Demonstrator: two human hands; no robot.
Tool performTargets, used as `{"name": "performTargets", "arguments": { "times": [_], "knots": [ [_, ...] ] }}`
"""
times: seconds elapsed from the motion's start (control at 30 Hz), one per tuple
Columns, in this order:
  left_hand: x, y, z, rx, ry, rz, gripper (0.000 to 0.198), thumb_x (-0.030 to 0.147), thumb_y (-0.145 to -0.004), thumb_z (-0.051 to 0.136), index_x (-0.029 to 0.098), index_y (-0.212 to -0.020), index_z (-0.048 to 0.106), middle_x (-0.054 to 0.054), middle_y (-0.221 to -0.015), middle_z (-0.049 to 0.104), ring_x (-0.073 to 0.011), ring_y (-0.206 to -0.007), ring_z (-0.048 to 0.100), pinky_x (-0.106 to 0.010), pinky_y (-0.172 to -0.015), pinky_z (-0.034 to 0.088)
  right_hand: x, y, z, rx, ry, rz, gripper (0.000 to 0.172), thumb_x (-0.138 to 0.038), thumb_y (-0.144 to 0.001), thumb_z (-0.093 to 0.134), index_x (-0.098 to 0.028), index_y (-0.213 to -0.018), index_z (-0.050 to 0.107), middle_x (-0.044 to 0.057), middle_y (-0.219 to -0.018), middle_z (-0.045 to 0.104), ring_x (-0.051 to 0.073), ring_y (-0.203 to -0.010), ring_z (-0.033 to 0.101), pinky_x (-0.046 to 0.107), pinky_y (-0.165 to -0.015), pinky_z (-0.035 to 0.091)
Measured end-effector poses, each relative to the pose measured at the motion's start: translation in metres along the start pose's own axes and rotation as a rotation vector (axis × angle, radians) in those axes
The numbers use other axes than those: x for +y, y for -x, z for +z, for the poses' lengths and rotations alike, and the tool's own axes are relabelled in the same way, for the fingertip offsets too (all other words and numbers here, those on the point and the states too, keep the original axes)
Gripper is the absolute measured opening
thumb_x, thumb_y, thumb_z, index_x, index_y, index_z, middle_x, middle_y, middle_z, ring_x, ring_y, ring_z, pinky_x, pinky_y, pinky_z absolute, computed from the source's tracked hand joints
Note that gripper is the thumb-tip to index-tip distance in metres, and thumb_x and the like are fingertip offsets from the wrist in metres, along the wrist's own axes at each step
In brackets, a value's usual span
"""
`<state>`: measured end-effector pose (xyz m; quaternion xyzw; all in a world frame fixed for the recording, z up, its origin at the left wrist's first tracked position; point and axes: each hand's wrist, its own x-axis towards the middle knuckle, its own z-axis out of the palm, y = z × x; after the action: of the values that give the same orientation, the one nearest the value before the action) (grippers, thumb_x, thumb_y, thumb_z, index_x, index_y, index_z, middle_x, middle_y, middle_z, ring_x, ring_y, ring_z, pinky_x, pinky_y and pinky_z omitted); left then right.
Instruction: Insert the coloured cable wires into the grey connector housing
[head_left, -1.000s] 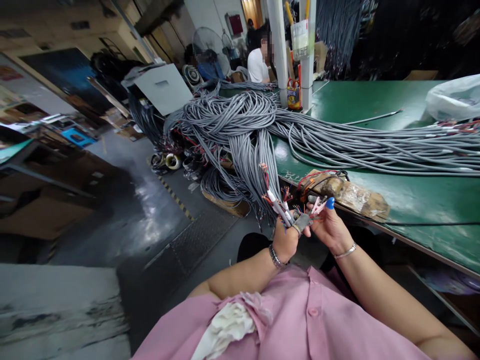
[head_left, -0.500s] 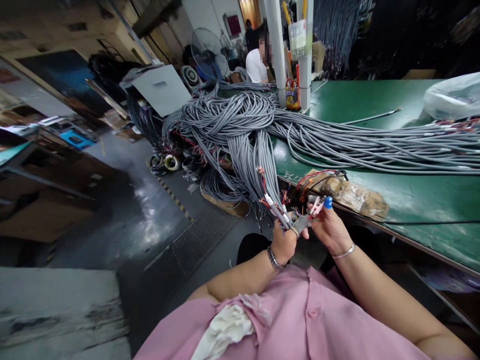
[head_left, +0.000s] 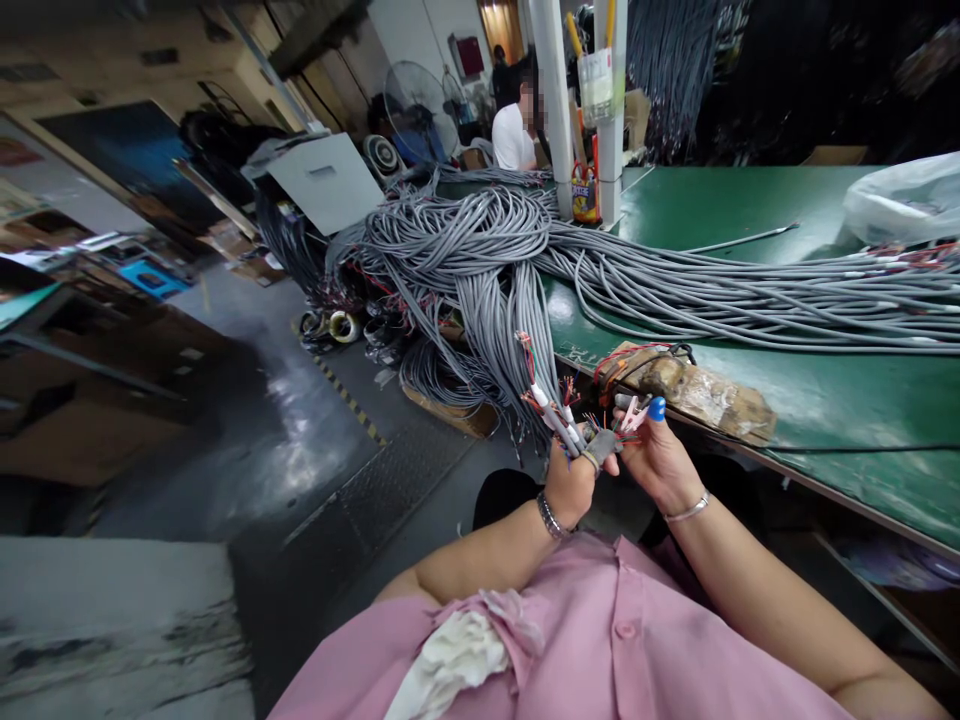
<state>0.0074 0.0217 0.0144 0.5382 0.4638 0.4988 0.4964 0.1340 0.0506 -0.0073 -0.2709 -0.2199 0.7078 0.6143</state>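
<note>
Just off the near edge of the bench, the left hand (head_left: 571, 485) is gripping a few grey cables (head_left: 561, 428), its fingers curling round them while the stripped, coloured ends are sticking up above the fist. A dull grey cover (head_left: 602, 446) is wrapping the thumb, which is pointing across at the other hand. The right hand (head_left: 664, 468) is pinching a small pink tool (head_left: 634, 414), thumb and fingers narrow on it, and a bright blue cap (head_left: 656, 408) is covering that thumb's tip. Fine red wires (head_left: 628, 438) are poking out between the two hands; I can't tell which fingers are touching them. Beyond, a great heap of grey cable (head_left: 465, 225) is spilling over the end of the green bench (head_left: 750, 200), and a taped brown block (head_left: 697, 390) is lying along its near edge.
</note>
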Motion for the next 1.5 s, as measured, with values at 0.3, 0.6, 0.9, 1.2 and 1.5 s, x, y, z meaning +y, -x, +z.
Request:
{"name": "performTargets", "arguments": {
  "times": [0.3, 0.6, 0.9, 1.2, 1.5],
  "knots": [
    [0.004, 0.007, -0.009, -0.069, -0.056, 0.027, 0.043, 0.044, -0.088, 0.058, 0.018, -0.054, 0.06, -0.003, -0.056, 0.064, -0.0151, -0.061, 0.061, -0.029, -0.071, 0.048, -0.02, 0.018, -0.012, -0.191, 0.227, 0.215, 0.034, -0.05, -0.072, 0.077, -0.019, -0.081, 0.068, 0.003, -0.075, 0.068, 0.015, -0.064, 0.061, 0.03, -0.062, 0.051],
    [-0.006, 0.008, -0.018, -0.264, -0.1, 0.074, 0.042, 0.046, -0.086, 0.061, 0.015, -0.058, 0.063, -0.006, -0.06, 0.065, -0.015, -0.062, 0.06, -0.028, -0.068, 0.047, -0.035, 0.019, -0.009, -0.296, 0.524, 0.186, 0.02, -0.033, -0.077, 0.076, -0.016, -0.082, 0.067, 0.002, -0.068, 0.069, 0.017, -0.065, 0.064, 0.032, -0.068, 0.049],
    [-0.006, -0.001, -0.024, -0.45, -0.188, 0.001, 0.038, 0.042, -0.083, 0.065, 0.012, -0.06, 0.066, -0.007, -0.06, 0.067, -0.0134, -0.056, 0.058, -0.024, -0.059, 0.045, -0.031, 0.025, -0.009, -0.323, 0.569, 0.189, 0.023, -0.038, -0.082, 0.071, -0.018, -0.091, 0.069, 0.003, -0.074, 0.07, 0.016, -0.061, 0.063, 0.031, -0.064, 0.051],
    [-0.001, 0.002, -0.018, -0.221, -0.085, 0.01, 0.04, 0.046, -0.082, 0.066, 0.013, -0.059, 0.069, -0.008, -0.061, 0.068, -0.0159, -0.063, 0.062, -0.027, -0.067, 0.048, -0.012, 0.048, -0.029, -0.061, 0.483, 0.079, 0.026, -0.04, -0.079, 0.072, -0.02, -0.096, 0.068, 0.002, -0.085, 0.064, 0.012, -0.069, 0.055, 0.029, -0.068, 0.049],
    [0.007, -0.002, -0.029, -0.471, -0.04, 0.02, 0.038, 0.048, -0.079, 0.068, 0.013, -0.067, 0.072, -0.008, -0.066, 0.07, -0.0184, -0.07, 0.065, -0.03, -0.074, 0.05, -0.009, 0.04, 0.006, -0.145, 0.59, 0.003, 0.023, -0.039, -0.083, 0.069, -0.019, -0.076, 0.059, -0.002, -0.056, 0.061, 0.011, -0.049, 0.053, 0.026, -0.054, 0.035]
  ]
}}
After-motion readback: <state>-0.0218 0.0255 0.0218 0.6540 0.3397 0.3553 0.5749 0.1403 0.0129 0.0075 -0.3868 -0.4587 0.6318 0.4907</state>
